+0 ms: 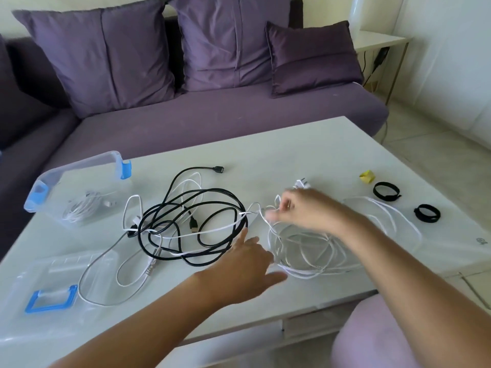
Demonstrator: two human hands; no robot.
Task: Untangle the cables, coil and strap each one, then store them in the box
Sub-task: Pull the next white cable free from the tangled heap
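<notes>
On the worktop (292,150) the black cable (191,208) sprawls, the white cable (303,243) threaded through it and piled just right; a hard tug could cinch the knot. Right of the black cable, the right hand (297,208) has its grip pinched on a white strand; the left hand (247,261), at its near edge, lies released.

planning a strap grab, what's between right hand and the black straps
Loose white cable strands on the table, between right hand and black straps; head view.

A home living room. A purple sofa (212,112) with three matching cushions (231,41) stands behind a low white desk (305,152). A pale tiled floor (435,144) and a small side table (377,41) lie to the right.
</notes>
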